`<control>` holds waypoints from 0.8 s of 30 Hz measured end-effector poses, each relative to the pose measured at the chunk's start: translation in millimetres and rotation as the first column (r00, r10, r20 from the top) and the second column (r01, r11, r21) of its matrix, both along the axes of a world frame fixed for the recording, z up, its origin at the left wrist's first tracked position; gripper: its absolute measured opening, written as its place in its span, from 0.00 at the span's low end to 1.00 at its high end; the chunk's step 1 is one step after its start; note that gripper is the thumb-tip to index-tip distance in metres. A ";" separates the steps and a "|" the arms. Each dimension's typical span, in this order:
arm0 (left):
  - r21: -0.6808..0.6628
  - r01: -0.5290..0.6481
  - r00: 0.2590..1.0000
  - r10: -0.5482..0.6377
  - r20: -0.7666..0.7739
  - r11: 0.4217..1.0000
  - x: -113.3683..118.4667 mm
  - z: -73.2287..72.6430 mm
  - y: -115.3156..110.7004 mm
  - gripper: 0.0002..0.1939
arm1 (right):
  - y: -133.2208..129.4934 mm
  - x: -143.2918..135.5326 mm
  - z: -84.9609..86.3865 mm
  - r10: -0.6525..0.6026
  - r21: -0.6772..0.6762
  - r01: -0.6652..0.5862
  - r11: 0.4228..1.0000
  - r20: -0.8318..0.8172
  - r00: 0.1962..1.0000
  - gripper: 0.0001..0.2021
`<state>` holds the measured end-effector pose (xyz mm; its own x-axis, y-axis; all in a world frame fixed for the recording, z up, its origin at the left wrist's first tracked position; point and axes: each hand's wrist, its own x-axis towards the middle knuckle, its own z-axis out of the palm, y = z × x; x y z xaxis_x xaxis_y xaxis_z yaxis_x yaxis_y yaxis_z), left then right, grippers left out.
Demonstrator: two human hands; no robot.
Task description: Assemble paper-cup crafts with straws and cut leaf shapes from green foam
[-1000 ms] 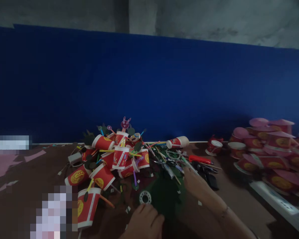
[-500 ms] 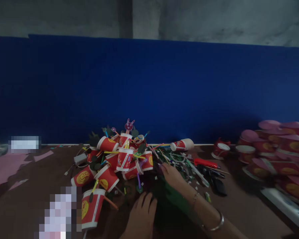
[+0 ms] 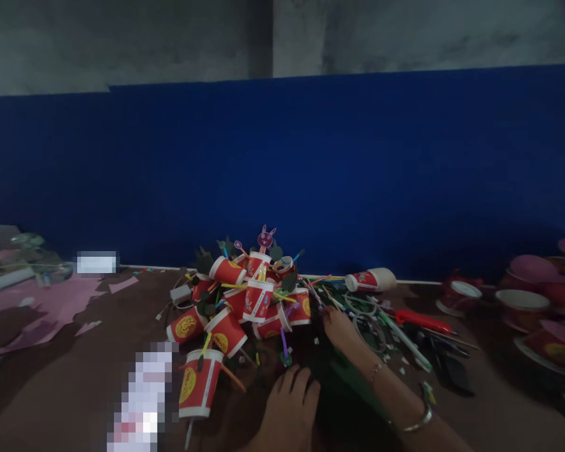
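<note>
My left hand lies palm down on the brown table, fingers slightly apart, holding nothing. My right hand reaches into the edge of a heap of straws and sticks, its fingertips drawn together; whatever they grip is too dim and small to make out. Just left of it is a pile of red paper cup figures with coloured straw limbs, including an upright cup and a purple straw. A pink rabbit face tops the pile. One larger cup figure stands left of my left hand.
Right of my right hand lie a white-green stick, a red-handled tool and a black object. Stacked paper cups lie at the back. More red cups crowd the right; pink paper covers the left.
The view has swung left, so everything sits farther right in the picture. Both hands stay in nearly the same places beside the cup pile.
</note>
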<state>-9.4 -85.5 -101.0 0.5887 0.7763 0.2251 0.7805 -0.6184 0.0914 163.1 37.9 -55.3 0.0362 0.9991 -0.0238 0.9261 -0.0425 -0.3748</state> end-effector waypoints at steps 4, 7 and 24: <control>-0.030 0.007 1.000 -0.006 0.029 1.000 0.0 3.8 -1.5 0.21 | 0.4 0.2 6.3 -0.012 0.016 0.012 1.000 0.033 0.999 0.15; -0.022 -0.001 0.999 0.002 0.035 1.000 0.8 6.1 -2.7 0.20 | 0.0 -1.0 9.8 -0.035 0.033 0.033 0.999 0.051 0.998 0.17; 0.213 -0.028 0.999 0.033 -0.017 0.977 5.1 6.2 -8.5 0.16 | -38.3 8.7 0.4 0.308 0.571 0.002 0.821 -0.447 0.840 0.11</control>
